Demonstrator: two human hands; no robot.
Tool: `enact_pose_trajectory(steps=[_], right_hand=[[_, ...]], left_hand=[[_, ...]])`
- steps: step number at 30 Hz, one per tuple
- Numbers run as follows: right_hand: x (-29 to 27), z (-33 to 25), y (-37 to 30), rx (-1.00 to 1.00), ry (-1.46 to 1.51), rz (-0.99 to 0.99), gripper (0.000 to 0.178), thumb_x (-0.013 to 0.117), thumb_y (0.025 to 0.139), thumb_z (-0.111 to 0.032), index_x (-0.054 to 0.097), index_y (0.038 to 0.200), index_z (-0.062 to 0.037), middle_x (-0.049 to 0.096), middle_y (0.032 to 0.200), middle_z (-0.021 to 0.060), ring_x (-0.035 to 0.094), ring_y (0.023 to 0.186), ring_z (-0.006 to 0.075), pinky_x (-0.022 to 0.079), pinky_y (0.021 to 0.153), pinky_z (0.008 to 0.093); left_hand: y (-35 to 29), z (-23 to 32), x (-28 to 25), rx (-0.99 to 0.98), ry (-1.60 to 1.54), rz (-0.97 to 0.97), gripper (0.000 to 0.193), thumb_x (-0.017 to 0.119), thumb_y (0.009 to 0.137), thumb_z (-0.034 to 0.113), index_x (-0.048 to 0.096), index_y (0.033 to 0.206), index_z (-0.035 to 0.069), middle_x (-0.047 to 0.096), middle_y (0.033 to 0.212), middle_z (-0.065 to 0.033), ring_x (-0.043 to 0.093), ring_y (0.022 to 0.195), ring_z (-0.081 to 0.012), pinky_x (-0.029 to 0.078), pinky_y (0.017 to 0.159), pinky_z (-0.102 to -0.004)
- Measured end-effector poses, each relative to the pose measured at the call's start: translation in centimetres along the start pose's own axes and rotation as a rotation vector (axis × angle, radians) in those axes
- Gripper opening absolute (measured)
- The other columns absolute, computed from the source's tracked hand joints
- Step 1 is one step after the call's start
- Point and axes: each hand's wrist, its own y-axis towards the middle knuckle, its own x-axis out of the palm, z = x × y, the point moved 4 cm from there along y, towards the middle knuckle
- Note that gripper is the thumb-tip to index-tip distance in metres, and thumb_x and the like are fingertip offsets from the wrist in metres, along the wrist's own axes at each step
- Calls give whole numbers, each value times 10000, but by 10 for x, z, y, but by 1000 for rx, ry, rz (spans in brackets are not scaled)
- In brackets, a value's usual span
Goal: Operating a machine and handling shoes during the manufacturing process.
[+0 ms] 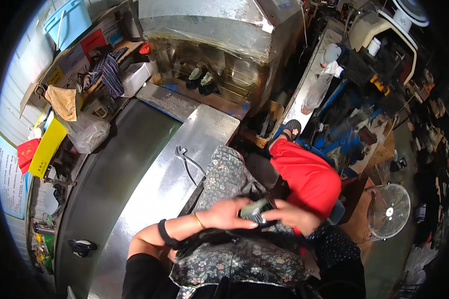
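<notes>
- Wears a dark floral apron [234, 266], closest to the camera, right of the metal worktop [139, 214].
- Clamps a small greenish-black item [255, 211] between thumb and fingers of the left hand [227, 214], over the lap, right of the worktop.
- Touches the same item from its right side with the right hand [295, 217]; cannot tell if closed on it.
- Has long-handled pliers [184, 157] lying on the worktop, handles toward the apron.
- Has a dark belt [102, 169] along the worktop's left side, bearing a black shoe-like piece [82, 247].
- Faces a metal cabinet [204, 30] beyond the worktop's far end.
- Has a round fan [389, 212] well to the worktop's right.
</notes>
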Motion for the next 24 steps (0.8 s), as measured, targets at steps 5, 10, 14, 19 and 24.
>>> enact_pose_trajectory(steps=[5, 10, 14, 19, 24], right_hand=[[-12, 29, -3, 100, 608, 310, 430, 569, 966, -192, 509, 1337, 17, 613, 1259, 189, 640, 1104, 359, 576, 903, 565], [-59, -40, 73, -226, 563, 509, 437, 634, 946, -275, 535, 1297, -36, 605, 1223, 127, 614, 1111, 307, 574, 868, 574], [-93, -137, 191, -531, 226, 682, 551, 645, 956, -326, 472, 1391, -34, 565, 1352, 123, 561, 1224, 267, 500, 948, 516], [-83, -106, 334, -398, -1141, 489, 590, 633, 973, -325, 445, 1388, 50, 607, 1298, 192, 580, 1145, 249, 473, 994, 396], [84, -63, 225, -418, -877, -473, 459, 660, 940, -262, 564, 1293, 17, 666, 1187, 188, 666, 1000, 288, 519, 871, 400]], left_hand=[[-26, -89, -50, 27, -218, 318, 557, 696, 921, 338, 542, 1338, 2, 586, 1319, -194, 597, 1186, -309, 479, 990, -382], [-71, -217, -85, -232, 539, 936, 598, 707, 850, 359, 570, 1281, -33, 535, 1333, -280, 527, 1228, -435, 438, 1057, -459], [-67, -228, -64, -254, 740, 875, 620, 652, 884, 432, 562, 1295, -25, 474, 1394, -299, 427, 1320, -468, 338, 1124, -516], [-55, -217, -72, -267, 656, 853, 635, 611, 899, 470, 557, 1325, 3, 468, 1421, -287, 411, 1345, -454, 325, 1134, -497], [-63, -223, -66, -298, 636, 846, 630, 611, 904, 438, 544, 1336, -16, 459, 1426, -296, 404, 1347, -460, 320, 1136, -505]])
